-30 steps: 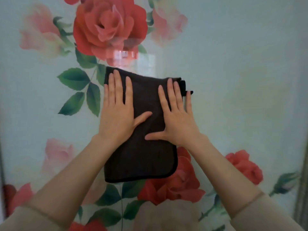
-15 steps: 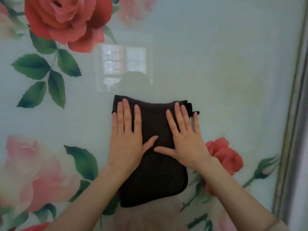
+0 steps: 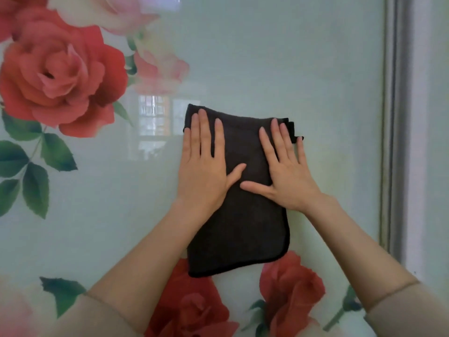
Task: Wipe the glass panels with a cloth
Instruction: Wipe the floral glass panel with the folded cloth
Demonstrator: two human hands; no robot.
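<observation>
- Head view: a pale green glass panel (image 3: 291, 57) printed with flowers fills almost the whole frame and stands upright in front of the person.
- A grey metal frame strip (image 3: 391, 117) runs top to bottom along the right side of the frame, bordering the panel.
- 1 large red rose (image 3: 60, 76) sits in the upper left of the frame, with paler pink blooms beside it toward the top centre.
- The dark brown cloth (image 3: 243, 227), folded into a tall rectangle with a black stitched edge, lies flat against the glass just right of centre. Its lower edge overlaps the top of the printed roses below.
- 2 more red roses are printed along the bottom, one at bottom centre (image 3: 192, 305) and one just to its right (image 3: 291, 285).
- The left hand (image 3: 204, 171) presses flat on the upper left part of the cloth with straight fingers pointing up. Its outer edge runs along the cloth's left border.
- The right hand (image 3: 289, 176) presses flat on the upper right part of the cloth, fingers straight and slightly spread. Its little finger lies at the cloth's right edge.
- The 2 thumbs point toward each other at mid-cloth, close together; whether they touch is unclear.
- Dark green leaves (image 3: 36, 171) hang under the large rose at mid-left.
- A window reflection (image 3: 155, 122) shows in the glass just left of the cloth's top corner.
- Beige sleeves appear at the bottom left (image 3: 97, 319) and bottom right (image 3: 408, 310).
- A small black tab (image 3: 300, 137) sticks out from the cloth's upper right corner.
</observation>
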